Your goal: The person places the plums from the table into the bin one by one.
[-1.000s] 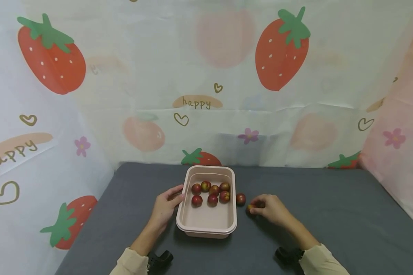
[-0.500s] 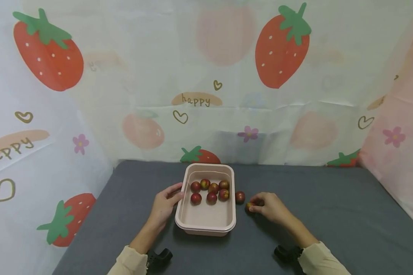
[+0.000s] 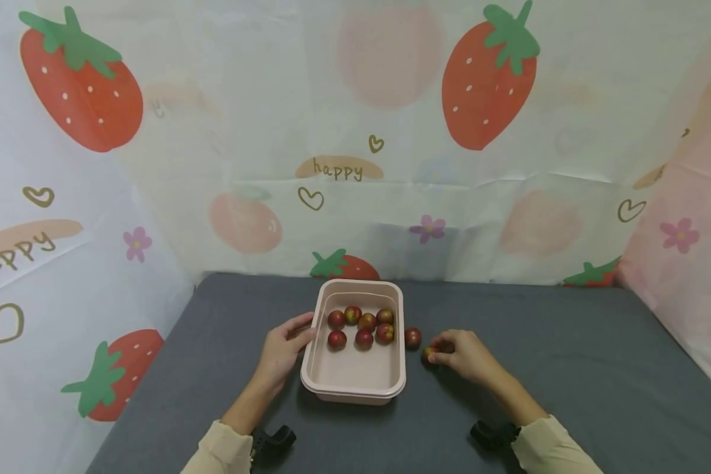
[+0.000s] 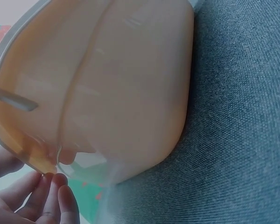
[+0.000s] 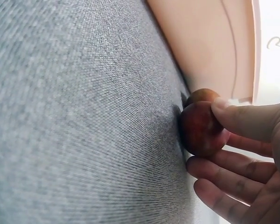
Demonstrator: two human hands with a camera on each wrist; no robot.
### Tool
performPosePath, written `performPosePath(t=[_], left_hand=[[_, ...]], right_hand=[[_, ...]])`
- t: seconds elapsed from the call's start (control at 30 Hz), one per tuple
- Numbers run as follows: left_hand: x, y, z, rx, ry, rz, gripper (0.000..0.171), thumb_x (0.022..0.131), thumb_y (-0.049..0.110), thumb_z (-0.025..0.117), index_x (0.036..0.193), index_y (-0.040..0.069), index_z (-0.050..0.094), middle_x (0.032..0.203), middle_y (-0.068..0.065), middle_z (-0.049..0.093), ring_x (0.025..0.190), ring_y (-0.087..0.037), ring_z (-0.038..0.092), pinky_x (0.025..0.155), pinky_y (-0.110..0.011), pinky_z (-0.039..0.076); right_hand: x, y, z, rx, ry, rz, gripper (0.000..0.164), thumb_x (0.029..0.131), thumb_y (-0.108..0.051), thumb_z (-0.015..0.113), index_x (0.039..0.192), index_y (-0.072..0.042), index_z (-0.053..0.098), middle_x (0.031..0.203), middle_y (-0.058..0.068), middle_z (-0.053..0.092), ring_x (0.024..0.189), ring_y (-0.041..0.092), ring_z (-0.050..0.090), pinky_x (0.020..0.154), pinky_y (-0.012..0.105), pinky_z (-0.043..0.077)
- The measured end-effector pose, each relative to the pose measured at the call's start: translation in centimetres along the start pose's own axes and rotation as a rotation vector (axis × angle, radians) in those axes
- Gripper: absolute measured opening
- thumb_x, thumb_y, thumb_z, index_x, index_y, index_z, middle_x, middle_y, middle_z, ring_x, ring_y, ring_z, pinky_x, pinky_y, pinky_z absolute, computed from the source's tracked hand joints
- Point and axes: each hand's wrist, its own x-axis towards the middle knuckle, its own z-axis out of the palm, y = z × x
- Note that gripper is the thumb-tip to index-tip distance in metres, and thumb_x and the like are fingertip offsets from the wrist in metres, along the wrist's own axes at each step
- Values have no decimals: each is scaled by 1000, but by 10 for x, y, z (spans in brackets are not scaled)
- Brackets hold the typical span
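Observation:
A pale pink plastic box [image 3: 355, 375] stands in the middle of the dark grey table, with several red and yellowish plums [image 3: 364, 340] lying loose in its far half. My left hand [image 3: 278, 355] holds the box at its left rim, thumb and fingers at the edge near the far left corner. To the right of the box, my right hand [image 3: 467, 359] pinches a dark red plum [image 5: 200, 130] between thumb and fingers, low at the cloth. Another plum [image 3: 413, 338] sits between that hand and the box's right wall; the held one partly covers it in the right wrist view.
Grey cloth [image 3: 539, 355] covers the table. Behind and at both sides hangs a pale curtain [image 3: 261, 118] printed with strawberries, hearts and flowers. Black wrist devices show beneath the left [image 3: 274, 441] and right [image 3: 493, 436] forearms.
The head view has tipped slightly downward, so the scene sits a little higher in it. Both hands keep their places at the box and the plum.

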Motion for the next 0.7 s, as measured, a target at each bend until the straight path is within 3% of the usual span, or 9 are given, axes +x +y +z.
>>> performPosePath(t=[0.33, 0.7], left_hand=[[-1, 0, -1, -1, 3, -1, 40, 94, 10, 62, 133, 2, 57, 132, -21, 60, 118, -28, 61, 99, -39, 52], [-1, 2, 0, -10, 15, -2, 40, 93, 9, 63, 132, 2, 59, 128, -21, 63, 114, -26, 63, 96, -37, 54]], right_hand=[[-5, -1, 1, 36, 23, -5, 20, 83, -16, 76, 98, -3, 73, 91, 6, 73, 82, 15, 67, 67, 24, 52], [-7, 6, 0, 156, 45, -68, 26, 82, -18, 77, 101, -1, 72, 95, 9, 72, 85, 14, 68, 69, 20, 53]])
